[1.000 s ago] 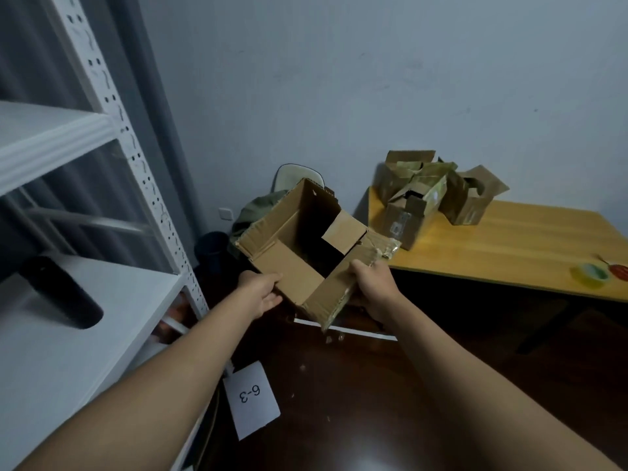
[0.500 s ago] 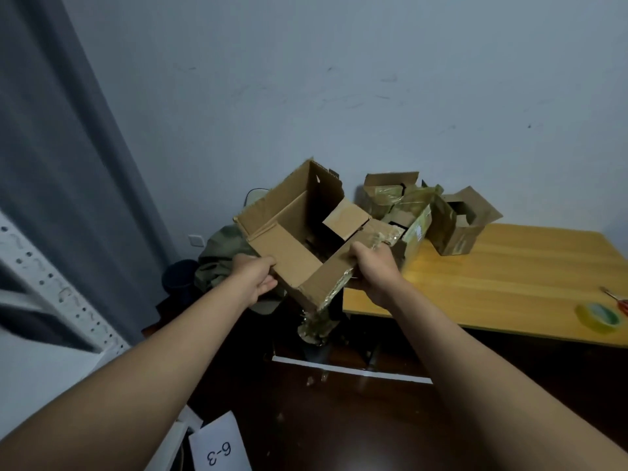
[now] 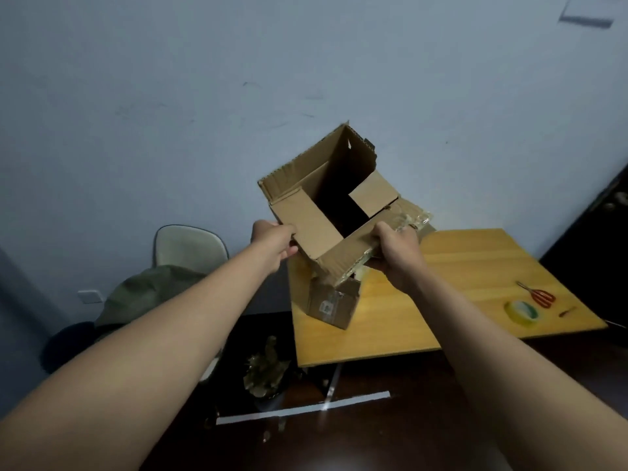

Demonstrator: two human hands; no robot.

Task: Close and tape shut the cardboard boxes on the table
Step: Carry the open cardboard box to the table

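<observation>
Since the earlier frame the open brown cardboard box (image 3: 334, 202) has been carried rightward, from beside the white shelving to above the near-left corner of the yellow wooden table (image 3: 475, 266); the shelving has left the view. The box is held in the air, tilted, its mouth toward the viewer and all flaps unfolded. The left hand (image 3: 273, 244) grips the near-left flap, fingers curled under its edge. The right hand (image 3: 396, 248) grips the near-right flap, thumb on top and fingers closed beneath, where crumpled clear tape (image 3: 413, 217) clings to the cardboard. The box thus lies between the two hands, extending away from them toward the far wall.

Directly below it a smaller brown cardboard box with a printed label (image 3: 334, 304) rests on the table near the left edge; its top is covered by the held box, so its flaps cannot be judged. The other boxes on the table are hidden behind the held one. The interior of the held box is dark and its floor is hard to make out.

Near the table's right edge lie a roll of yellowish tape (image 3: 521, 312) and, just beyond it, red-handled scissors (image 3: 538, 295). To the left stands a pale chair (image 3: 188, 248) with a green garment (image 3: 149, 294) draped over it. Crumpled tape scraps (image 3: 266, 368) lie on the dark floor.
</observation>
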